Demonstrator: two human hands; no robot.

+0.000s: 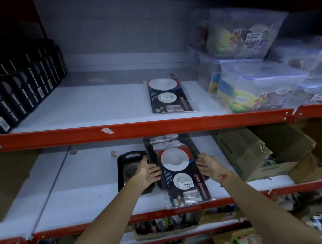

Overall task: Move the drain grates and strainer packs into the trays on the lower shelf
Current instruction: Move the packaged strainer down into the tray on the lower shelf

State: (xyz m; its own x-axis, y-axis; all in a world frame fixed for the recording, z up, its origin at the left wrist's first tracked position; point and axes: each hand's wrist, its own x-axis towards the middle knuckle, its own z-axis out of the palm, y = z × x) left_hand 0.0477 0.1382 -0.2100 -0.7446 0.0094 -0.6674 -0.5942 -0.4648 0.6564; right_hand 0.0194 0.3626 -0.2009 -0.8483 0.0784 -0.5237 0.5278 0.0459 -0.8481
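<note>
On the lower shelf a stack of strainer packs lies lengthwise in a black tray, its near end sticking out over the shelf edge. My left hand and my right hand flank the stack, fingers spread, palms against its sides. A second black tray to the left holds a round metal drain grate, partly hidden by my left hand. On the upper shelf one more strainer pack lies flat.
Black boxes line the upper shelf's left side. Clear plastic containers are stacked at its right. Taped cardboard boxes crowd the lower shelf's right. A red beam separates the shelves. More goods sit below.
</note>
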